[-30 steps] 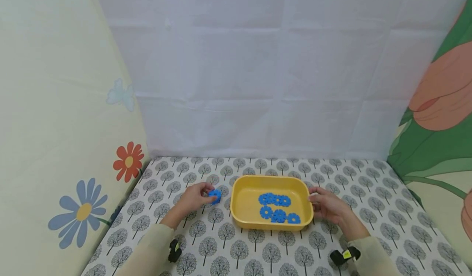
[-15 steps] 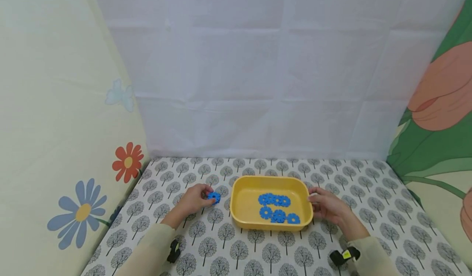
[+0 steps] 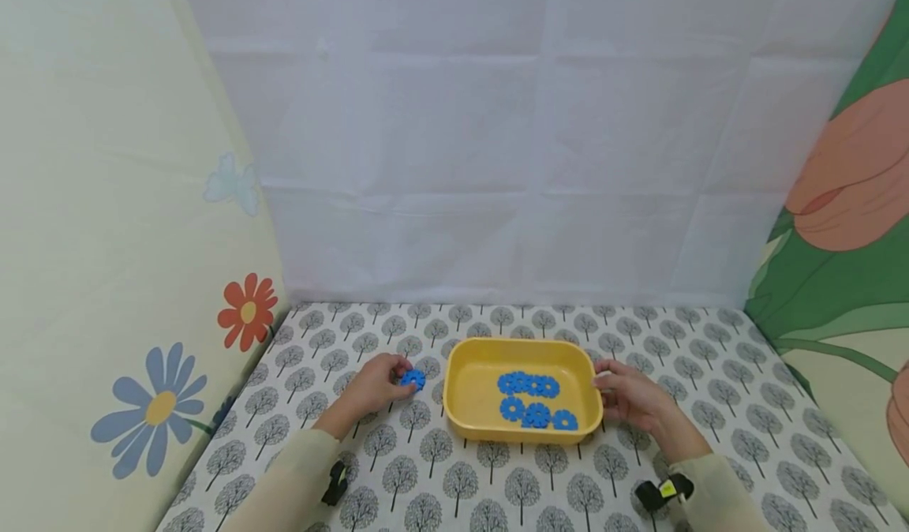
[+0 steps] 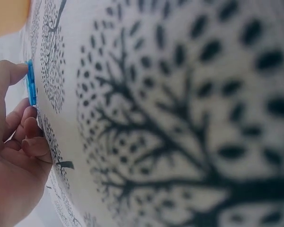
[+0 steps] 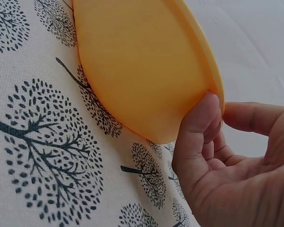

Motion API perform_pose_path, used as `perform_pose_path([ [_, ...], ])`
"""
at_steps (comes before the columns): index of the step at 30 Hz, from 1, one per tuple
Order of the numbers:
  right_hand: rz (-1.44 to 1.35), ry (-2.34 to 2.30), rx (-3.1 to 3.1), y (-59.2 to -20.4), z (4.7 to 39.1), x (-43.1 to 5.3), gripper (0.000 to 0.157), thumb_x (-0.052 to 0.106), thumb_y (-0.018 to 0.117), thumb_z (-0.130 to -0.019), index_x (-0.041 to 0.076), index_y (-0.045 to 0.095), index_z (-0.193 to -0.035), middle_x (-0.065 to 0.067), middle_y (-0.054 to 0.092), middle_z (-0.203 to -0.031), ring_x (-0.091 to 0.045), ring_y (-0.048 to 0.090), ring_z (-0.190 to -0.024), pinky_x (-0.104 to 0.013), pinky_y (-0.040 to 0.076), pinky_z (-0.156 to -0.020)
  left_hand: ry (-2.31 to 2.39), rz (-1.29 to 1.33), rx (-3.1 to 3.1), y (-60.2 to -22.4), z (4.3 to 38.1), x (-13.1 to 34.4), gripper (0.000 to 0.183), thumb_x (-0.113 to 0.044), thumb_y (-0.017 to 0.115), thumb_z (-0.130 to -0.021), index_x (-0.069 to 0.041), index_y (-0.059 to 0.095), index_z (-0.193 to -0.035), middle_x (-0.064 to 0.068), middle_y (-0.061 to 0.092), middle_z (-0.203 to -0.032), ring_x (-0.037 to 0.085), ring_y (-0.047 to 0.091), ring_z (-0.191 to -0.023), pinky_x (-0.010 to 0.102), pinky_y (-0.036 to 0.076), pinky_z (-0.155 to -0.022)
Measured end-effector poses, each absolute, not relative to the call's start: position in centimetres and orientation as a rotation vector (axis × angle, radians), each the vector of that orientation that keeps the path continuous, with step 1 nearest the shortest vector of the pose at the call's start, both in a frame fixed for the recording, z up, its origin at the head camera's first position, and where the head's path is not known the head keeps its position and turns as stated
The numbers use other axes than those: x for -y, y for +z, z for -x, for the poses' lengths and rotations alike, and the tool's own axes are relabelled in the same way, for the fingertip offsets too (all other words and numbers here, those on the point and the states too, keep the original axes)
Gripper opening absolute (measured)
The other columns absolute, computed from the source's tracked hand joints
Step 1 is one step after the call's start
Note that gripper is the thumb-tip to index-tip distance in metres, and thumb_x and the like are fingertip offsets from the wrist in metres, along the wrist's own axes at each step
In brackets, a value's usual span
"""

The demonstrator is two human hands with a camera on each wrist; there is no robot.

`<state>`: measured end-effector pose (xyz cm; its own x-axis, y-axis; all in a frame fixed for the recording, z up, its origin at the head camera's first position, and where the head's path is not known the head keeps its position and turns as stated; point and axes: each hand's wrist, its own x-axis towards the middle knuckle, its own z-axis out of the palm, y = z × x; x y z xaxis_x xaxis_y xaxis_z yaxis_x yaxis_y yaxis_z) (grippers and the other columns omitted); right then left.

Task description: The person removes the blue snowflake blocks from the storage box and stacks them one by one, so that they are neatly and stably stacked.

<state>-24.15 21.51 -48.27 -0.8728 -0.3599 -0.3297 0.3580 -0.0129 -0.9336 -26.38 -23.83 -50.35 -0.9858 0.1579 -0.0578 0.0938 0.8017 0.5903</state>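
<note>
My left hand (image 3: 371, 387) is left of the yellow tray, low over the tree-print cloth. Its thumb and fingers hold the edge of a blue flower-shaped plastic disc (image 3: 413, 380). In the left wrist view the disc (image 4: 31, 82) appears edge-on, flat against the cloth, between thumb and fingertips. My right hand (image 3: 634, 396) pinches the right rim of the yellow tray (image 3: 472, 431). The right wrist view has the thumb and curled fingers of that hand (image 5: 227, 156) on either side of the tray's rim (image 5: 206, 52). Several blue discs (image 3: 537, 416) lie inside the tray, some overlapping.
A white cloth with grey trees (image 3: 461, 481) covers the table. Behind it hangs a white sheet (image 3: 497, 161). Flower-printed panels stand at the left (image 3: 106, 224) and right (image 3: 831, 295).
My left hand has shifted slightly left and down with the blue disc, which has gone from tilted to flatter near the cloth. The right hand and tray stay put.
</note>
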Motion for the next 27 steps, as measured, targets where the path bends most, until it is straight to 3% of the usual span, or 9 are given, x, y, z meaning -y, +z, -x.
perform_pose_path([
  [6,0.002,-1.937,-1.791,-48.4,24.2,-21.5,0.014,0.009,0.054,-0.101,0.006,0.049,-0.114,-0.008,0.063,-0.091,-0.017,0.064,-0.074,-0.032,0.059,-0.068,0.991,-0.163,-2.879,-50.6,26.6,23.8,0.035,-0.02,0.079,-0.086,-0.003,0.068,-0.114,0.002,0.061,-0.094,0.016,0.055,-0.083,0.035,0.051,-0.077],
  [12,-0.001,-1.938,-1.794,-48.4,24.1,-21.5,0.013,0.009,0.055,-0.101,0.007,0.049,-0.112,-0.007,0.062,-0.09,-0.017,0.064,-0.073,-0.032,0.059,-0.068,1.04,-0.165,-2.885,-49.6,26.6,23.0,0.034,-0.023,0.073,-0.092,-0.006,0.067,-0.121,0.003,0.06,-0.098,0.017,0.052,-0.078,0.031,0.047,-0.065],
  [27,-0.013,-1.932,-1.807,-48.8,24.3,-21.7,0.021,0.011,0.057,-0.101,0.004,0.049,-0.118,-0.008,0.063,-0.092,-0.017,0.064,-0.074,-0.032,0.059,-0.067,1.126,-0.505,-2.943,-45.7,26.3,18.1,0.034,-0.02,0.075,-0.092,-0.005,0.067,-0.122,0.008,0.062,-0.101,0.014,0.048,-0.071,0.028,0.043,-0.059],
])
